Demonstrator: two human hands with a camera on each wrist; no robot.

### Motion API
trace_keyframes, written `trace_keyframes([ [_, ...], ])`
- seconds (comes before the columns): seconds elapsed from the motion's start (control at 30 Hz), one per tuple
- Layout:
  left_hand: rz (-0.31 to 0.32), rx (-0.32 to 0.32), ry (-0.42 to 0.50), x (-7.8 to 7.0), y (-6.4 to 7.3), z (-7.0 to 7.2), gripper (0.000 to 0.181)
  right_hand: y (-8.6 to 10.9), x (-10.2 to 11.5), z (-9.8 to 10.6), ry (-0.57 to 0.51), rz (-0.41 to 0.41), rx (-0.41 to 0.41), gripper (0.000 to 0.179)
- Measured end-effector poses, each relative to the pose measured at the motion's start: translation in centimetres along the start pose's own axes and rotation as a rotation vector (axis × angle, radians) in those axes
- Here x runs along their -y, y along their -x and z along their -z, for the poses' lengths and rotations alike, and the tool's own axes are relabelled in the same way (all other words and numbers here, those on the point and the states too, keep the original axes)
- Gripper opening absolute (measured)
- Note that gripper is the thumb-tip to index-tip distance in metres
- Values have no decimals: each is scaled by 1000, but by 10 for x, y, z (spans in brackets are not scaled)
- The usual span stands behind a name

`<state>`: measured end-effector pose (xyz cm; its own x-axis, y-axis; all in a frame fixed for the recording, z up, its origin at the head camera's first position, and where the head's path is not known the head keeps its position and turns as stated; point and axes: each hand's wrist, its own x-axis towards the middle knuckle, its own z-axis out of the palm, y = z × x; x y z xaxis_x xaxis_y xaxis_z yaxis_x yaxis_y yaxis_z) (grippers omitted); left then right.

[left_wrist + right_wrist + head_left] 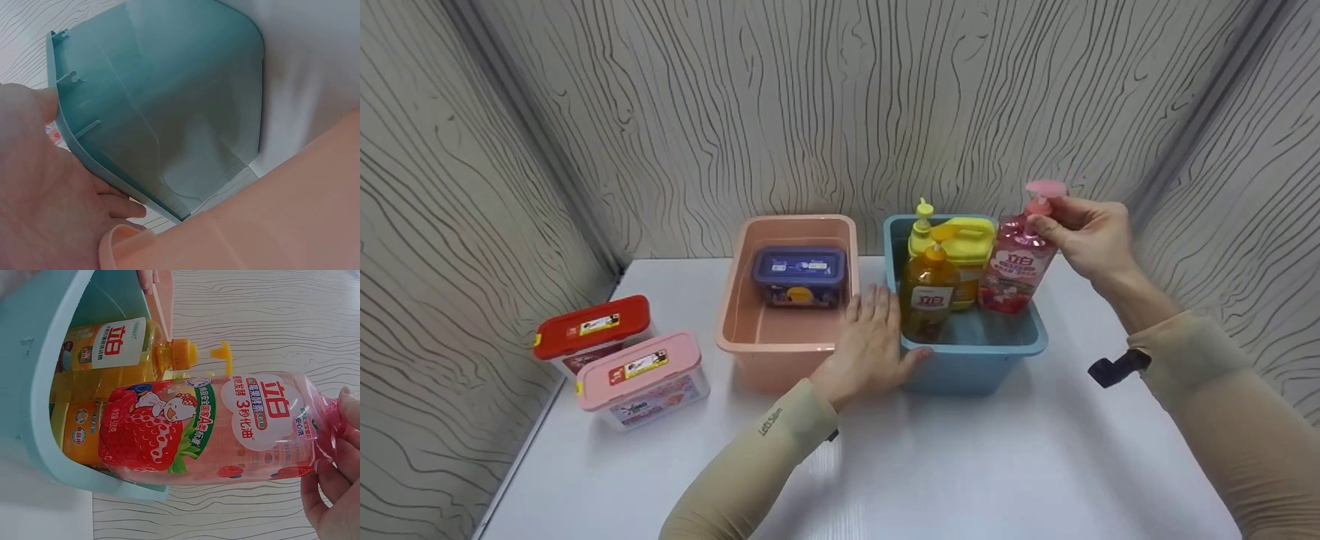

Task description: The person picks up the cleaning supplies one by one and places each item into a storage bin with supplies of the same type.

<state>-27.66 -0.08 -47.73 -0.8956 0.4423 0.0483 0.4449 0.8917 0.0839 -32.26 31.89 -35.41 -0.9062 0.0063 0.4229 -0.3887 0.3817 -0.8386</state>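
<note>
My right hand (1091,236) grips the neck of a pink pump bottle of dish soap (1018,271), just below its pump head. The bottle leans, its lower end inside the blue bin (971,351); whether it touches the bottom is hard to tell. Also in that bin are an amber pump bottle (121,346) and a yellow jug with a handle and pump (971,244). My left hand (874,337) lies between the two bins, fingers extended, touching the blue bin's rim (84,160). Beside it stands the pink bin (787,349).
Inside the pink bin sits a dark blue lidded box (799,277). At the left of the white table (960,465) are a red-lidded box (592,328) and a pink-lidded box (645,382), side by side. Patterned walls (810,112) enclose the back and sides.
</note>
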Motion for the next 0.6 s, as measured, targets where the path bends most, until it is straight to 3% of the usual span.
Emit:
trace_keyframes([
  [0.6, 7, 12, -14, -1, 2, 2, 105, 2, -16, -13, -3, -54, 74, 41],
])
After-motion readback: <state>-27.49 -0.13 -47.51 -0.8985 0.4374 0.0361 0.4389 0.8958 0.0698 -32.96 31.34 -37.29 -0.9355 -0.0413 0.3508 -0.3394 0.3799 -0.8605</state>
